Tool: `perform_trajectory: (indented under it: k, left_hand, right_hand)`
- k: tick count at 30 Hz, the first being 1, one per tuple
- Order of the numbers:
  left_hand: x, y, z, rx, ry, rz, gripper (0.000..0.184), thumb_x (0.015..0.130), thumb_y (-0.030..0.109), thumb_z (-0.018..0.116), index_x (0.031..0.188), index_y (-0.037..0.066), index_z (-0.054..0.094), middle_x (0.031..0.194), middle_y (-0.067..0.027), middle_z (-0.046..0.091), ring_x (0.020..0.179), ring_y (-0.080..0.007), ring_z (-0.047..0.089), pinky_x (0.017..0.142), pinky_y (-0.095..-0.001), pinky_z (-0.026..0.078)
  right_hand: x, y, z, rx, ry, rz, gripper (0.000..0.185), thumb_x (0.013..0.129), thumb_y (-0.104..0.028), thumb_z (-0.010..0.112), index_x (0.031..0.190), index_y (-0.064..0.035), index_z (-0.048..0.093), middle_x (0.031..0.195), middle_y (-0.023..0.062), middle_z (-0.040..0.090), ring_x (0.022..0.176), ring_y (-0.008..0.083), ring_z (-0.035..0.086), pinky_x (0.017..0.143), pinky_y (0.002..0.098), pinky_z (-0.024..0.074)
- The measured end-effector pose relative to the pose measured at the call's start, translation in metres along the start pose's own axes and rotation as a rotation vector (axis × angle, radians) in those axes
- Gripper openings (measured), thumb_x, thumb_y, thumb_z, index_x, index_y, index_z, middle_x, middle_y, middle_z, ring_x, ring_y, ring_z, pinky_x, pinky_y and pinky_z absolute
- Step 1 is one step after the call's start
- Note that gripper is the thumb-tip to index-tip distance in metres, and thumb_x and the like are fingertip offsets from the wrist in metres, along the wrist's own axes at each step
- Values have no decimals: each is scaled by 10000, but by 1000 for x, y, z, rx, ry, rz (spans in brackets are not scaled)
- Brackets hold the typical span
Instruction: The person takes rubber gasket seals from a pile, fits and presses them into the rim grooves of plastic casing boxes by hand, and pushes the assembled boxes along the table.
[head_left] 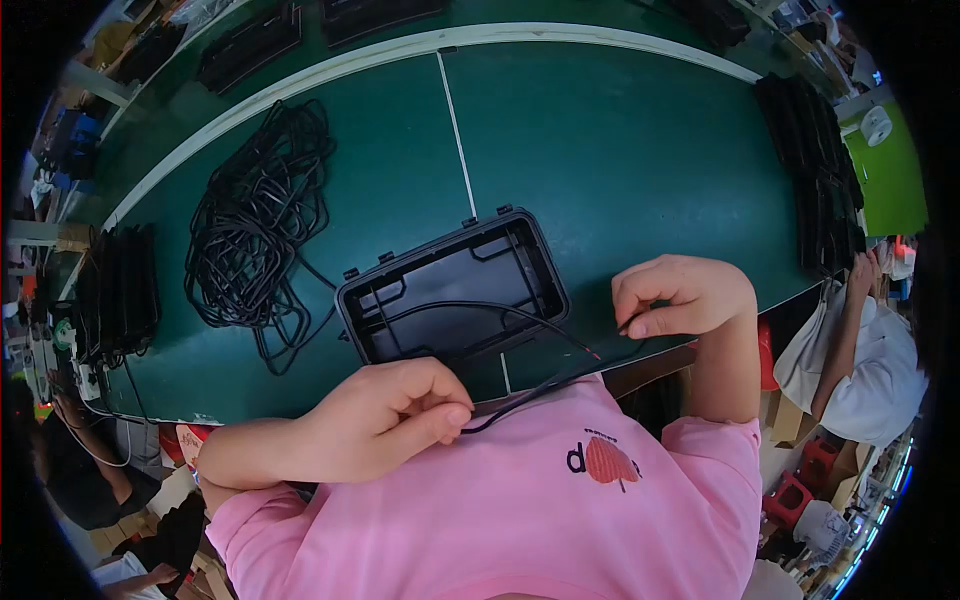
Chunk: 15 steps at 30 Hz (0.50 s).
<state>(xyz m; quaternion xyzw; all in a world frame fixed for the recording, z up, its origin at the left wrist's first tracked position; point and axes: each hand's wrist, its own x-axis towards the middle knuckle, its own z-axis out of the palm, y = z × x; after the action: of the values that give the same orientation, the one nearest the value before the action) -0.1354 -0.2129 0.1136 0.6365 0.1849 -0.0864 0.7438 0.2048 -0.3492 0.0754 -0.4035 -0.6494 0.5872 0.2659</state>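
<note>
Between my two hands runs a thin black cable, passing low in front of my pink shirt. My left hand is closed on one part of it, thumb against fingers. At the right, my right hand pinches the cable near its other visible part, its fingers curled. A black plastic box, open at the top, lies tilted on the bench between and beyond the hands. Another stretch of black cable arcs across the box and over its near rim, ending in a small reddish tip.
A tangled pile of black cable lies left of the box, one strand leading to it. Stacks of black parts stand at the bench's left and right ends. A co-worker's sleeve shows at right. The bench is green.
</note>
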Motion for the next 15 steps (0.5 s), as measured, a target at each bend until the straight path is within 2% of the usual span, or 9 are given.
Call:
perform_trajectory:
  k: [1, 3, 5, 8, 9, 11, 12, 15]
  left_hand:
    - [5, -2, 1, 99, 8, -6, 94, 984, 72, 573, 1028, -11, 568, 844, -38, 631, 768, -86, 615, 686, -231, 507]
    - [7, -6, 1, 89, 15, 2, 93, 972, 67, 589, 1025, -7, 568, 846, -41, 634, 768, -81, 613, 667, -237, 507]
    - [6, -4, 1, 53, 39, 2, 95, 978, 65, 577, 1028, -15, 568, 852, -44, 638, 778, -80, 621, 674, -228, 509]
    - [-5, 0, -2, 6, 127, 45, 99, 984, 59, 563, 1033, -28, 567, 855, -51, 638, 790, -81, 631, 680, -220, 514]
    - [-10, 7, -8, 59, 109, 62, 83, 1000, 34, 510, 1044, -32, 533, 925, -76, 596, 830, -130, 657, 753, -256, 536]
    - [-19, 7, -11, -42, 219, 135, 71, 996, 15, 503, 1042, -30, 532, 916, -78, 583, 814, -140, 658, 774, -273, 546]
    - [-24, 7, -11, -139, 282, 143, 88, 991, 32, 537, 1053, -30, 551, 890, -62, 617, 820, -101, 637, 741, -231, 520]
    - [-35, 9, -15, -186, 377, 233, 76, 988, 21, 538, 1042, -32, 549, 885, -73, 614, 816, -118, 644, 745, -251, 527]
  right_hand:
    - [1, 3, 2, -1, 0, 1, 119, 947, -108, 630, 913, 3, 605, 777, 35, 556, 659, 125, 517, 587, 280, 418]
    - [3, 9, 6, -152, 124, 101, 122, 940, -110, 637, 909, 3, 603, 768, 45, 546, 664, 136, 505, 599, 285, 410]
    - [5, 10, 7, -146, 118, 151, 118, 941, -111, 639, 914, -1, 604, 783, 32, 565, 678, 118, 522, 609, 272, 429]
    - [11, 2, 6, 186, 294, 132, 82, 945, -92, 635, 939, -12, 613, 833, -12, 601, 722, 67, 551, 655, 229, 472]
    - [14, -2, 4, 186, 291, 130, 82, 945, -92, 635, 939, -12, 613, 833, -12, 601, 722, 67, 551, 655, 229, 472]
    - [22, -9, 1, 232, 326, 89, 77, 947, -93, 635, 954, -18, 618, 831, -19, 599, 715, 62, 549, 651, 223, 472]
    - [27, -13, 0, 231, 322, 86, 77, 947, -93, 635, 954, -18, 618, 831, -19, 599, 715, 62, 549, 651, 223, 472]
    - [41, -23, -1, 278, 284, 66, 93, 948, -109, 642, 970, -21, 621, 832, -19, 601, 711, 61, 551, 647, 223, 474]
